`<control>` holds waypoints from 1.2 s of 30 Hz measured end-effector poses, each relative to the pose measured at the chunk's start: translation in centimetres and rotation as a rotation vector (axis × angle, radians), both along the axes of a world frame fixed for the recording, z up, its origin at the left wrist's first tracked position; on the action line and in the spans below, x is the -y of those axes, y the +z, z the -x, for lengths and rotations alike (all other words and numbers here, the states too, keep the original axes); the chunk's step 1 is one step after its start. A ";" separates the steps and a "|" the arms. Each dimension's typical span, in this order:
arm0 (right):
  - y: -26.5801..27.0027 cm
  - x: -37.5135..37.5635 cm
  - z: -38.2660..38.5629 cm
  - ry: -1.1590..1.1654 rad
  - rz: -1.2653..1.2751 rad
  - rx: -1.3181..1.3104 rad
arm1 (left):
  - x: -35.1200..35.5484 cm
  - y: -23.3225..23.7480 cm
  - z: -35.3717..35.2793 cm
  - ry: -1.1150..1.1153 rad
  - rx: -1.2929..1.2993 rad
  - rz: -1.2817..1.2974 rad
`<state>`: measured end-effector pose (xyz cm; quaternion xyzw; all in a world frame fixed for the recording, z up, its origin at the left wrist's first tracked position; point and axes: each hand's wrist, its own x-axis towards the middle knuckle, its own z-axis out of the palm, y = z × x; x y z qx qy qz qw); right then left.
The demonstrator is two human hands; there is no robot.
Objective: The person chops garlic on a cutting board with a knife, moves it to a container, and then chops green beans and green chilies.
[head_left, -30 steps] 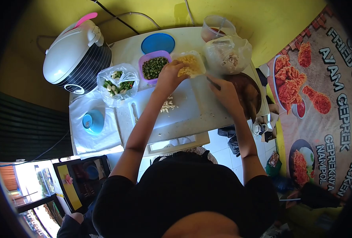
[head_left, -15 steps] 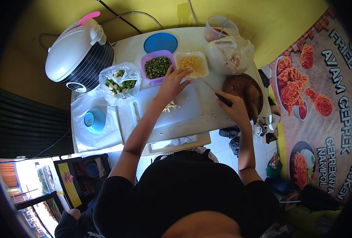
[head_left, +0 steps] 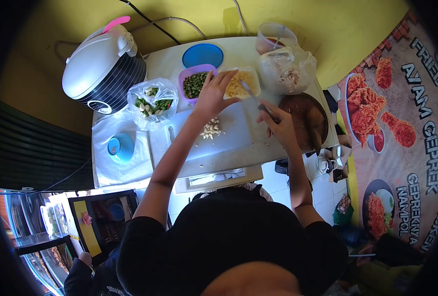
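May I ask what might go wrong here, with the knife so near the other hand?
The knife in the right hand points toward the tub of yellow pieces, where the left hand rests, spread open; a slip might nick it. The blade tip seems over the tub, so a nudge might tip it.

1 head camera, fisheye-wide, looks steeply down from above onto the table (head_left: 238, 49).

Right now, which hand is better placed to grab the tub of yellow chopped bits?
Left, probably: the left hand is at the rim of the tub of yellow chopped bits, fingers spread; the right hand is occupied gripping a knife.
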<state>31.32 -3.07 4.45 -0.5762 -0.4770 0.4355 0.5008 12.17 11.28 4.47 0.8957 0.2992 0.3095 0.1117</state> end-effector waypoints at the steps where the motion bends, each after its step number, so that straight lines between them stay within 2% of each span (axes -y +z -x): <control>1: 0.2 -0.1 0.0 0.020 0.001 -0.014 | -0.1 0.3 -0.3 0.014 0.017 -0.044; 6: 0.0 -0.8 -0.7 0.096 0.000 0.016 | -0.9 1.7 -1.2 0.042 -0.037 -0.151; 9: 0.5 -1.2 -2.3 0.157 0.062 0.062 | -1.6 2.3 -0.9 -0.029 0.000 -0.201; 12: 0.2 -1.7 -3.0 0.157 0.094 0.178 | -2.5 2.5 -0.7 0.012 0.023 -0.277; 14: 0.5 -1.8 -2.6 0.087 0.041 0.135 | -3.1 1.2 -0.8 -0.053 0.276 0.258; 15: 0.4 -1.7 -2.3 0.088 0.041 0.135 | -3.2 0.5 -1.1 -0.052 0.277 0.258; 17: 0.0 -1.8 -1.3 -0.028 -0.029 0.090 | -3.4 -1.0 -1.6 -0.146 0.694 0.860; 18: -0.2 -1.9 -0.8 -0.027 -0.027 0.089 | -3.0 -0.4 -1.6 -0.144 0.693 0.862; 20: -0.6 -1.8 0.3 -0.045 -0.080 0.021 | -1.9 0.7 -1.3 -0.028 0.648 1.149; 23: -1.9 -1.9 1.6 -0.027 -0.134 0.043 | -1.2 0.4 -1.4 -0.045 0.734 1.291; 27: -2.2 -1.9 1.9 -0.056 -0.096 0.029 | -0.4 0.2 -0.7 -0.034 0.766 1.286; 29: -2.0 -1.7 1.5 -0.071 -0.077 -0.031 | 0.5 0.7 0.2 -0.003 0.423 0.801; 30: -1.6 -1.6 1.5 -0.067 -0.073 -0.031 | 0.5 0.8 0.4 0.002 0.424 0.804; 32: -0.9 -1.4 1.6 -0.013 -0.078 -0.033 | 0.5 0.8 0.8 0.037 0.139 0.350; 33: -1.1 -1.5 1.6 -0.007 -0.072 -0.033 | 0.7 0.8 0.7 0.007 0.169 0.243; 36: -1.7 -1.6 1.6 0.072 -0.015 -0.021 | 1.3 1.3 1.2 0.000 0.189 0.220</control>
